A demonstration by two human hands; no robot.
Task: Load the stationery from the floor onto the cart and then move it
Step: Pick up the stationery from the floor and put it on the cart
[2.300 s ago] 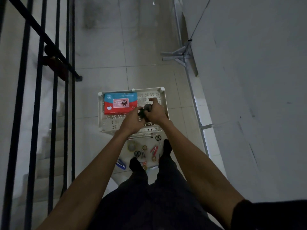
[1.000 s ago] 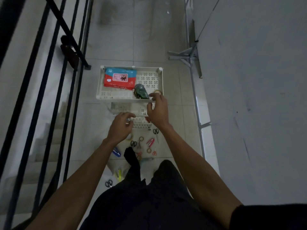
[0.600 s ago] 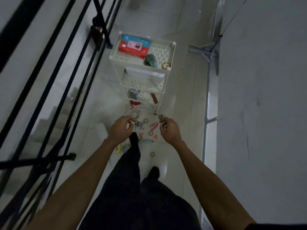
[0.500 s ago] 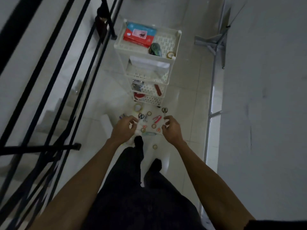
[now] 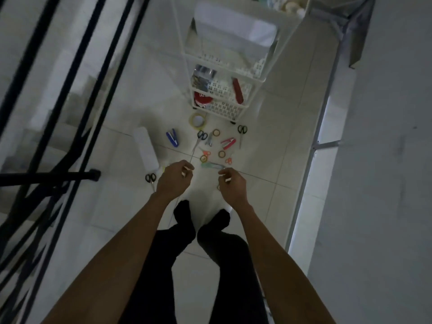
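Stationery lies scattered on the tiled floor in front of a white tiered cart (image 5: pixel 257 73): a large tape roll (image 5: pixel 198 120), a blue stapler (image 5: pixel 172 137), black-handled scissors (image 5: pixel 200 138), a pink stapler (image 5: pixel 228 143), small tape rings (image 5: pixel 221 154), a second pair of scissors (image 5: pixel 242 133) and a pale green item (image 5: pixel 211 165). My left hand (image 5: pixel 174 181) and my right hand (image 5: pixel 231 185) hang above the near edge of the pile, fingers loosely curled, holding nothing. The cart's lower shelves hold a red item (image 5: pixel 237 90) and a red-lidded tub (image 5: pixel 202 99).
A black stair railing (image 5: pixel 77 94) runs down the left side, with steps beyond it. A white wall (image 5: pixel 385 160) and a metal frame (image 5: pixel 315 146) close the right. A white oblong object (image 5: pixel 146 148) and another pair of scissors (image 5: pixel 150 178) lie left of the pile. My feet (image 5: pixel 203 220) stand just behind it.
My hands left the cart's top shelf, where they set down a dark object, and dropped toward the floor pile. The view tilted down and the cart slid to the top of the frame.
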